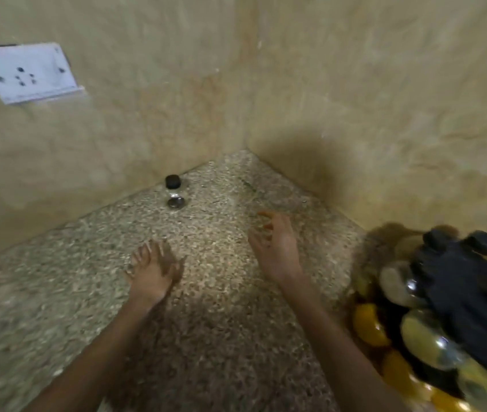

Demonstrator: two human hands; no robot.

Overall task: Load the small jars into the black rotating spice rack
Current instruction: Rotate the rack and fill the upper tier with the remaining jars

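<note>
One small clear jar with a black lid lies on the speckled counter against the left wall, its base facing me. The black rotating spice rack stands at the right edge, blurred, with several jars of yellow and pale spices in its slots. My left hand hovers palm down over the counter, fingers spread, holding nothing. My right hand is open with fingers curled loosely, between the jar and the rack, also holding nothing. Both hands are well short of the jar.
Two beige walls meet in a corner behind the counter. A white socket plate is fixed to the left wall. The rack's shadow falls on the right wall.
</note>
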